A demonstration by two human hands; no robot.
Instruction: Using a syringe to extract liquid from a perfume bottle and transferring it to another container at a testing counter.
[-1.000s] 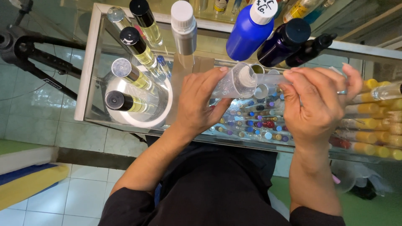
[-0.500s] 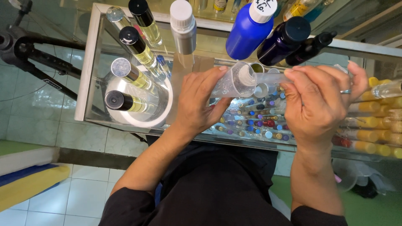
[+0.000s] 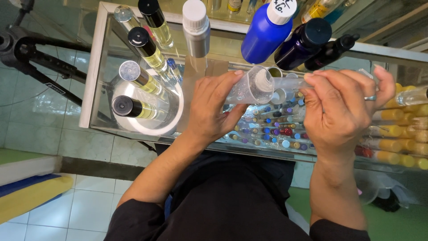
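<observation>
The right hand [image 3: 341, 111] hides most of a thin clear tube [image 3: 287, 83], its grip pinched on it; the far end is covered, and it seems to be a syringe or pipette. Its tip meets the mouth of a clear plastic cup [image 3: 249, 87], tilted sideways in the left hand [image 3: 214, 107], fingers wrapped around it above the glass surface [image 3: 209, 67]. Glossy blue bottle [image 3: 263, 35] stands behind.

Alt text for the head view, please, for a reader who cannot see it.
Over a glass counter, the left hand holds a clear plastic cup tilted sideways while the right hand holds a clear tube at its mouth. Capped bottles stand behind, including a blue bottle.
</observation>
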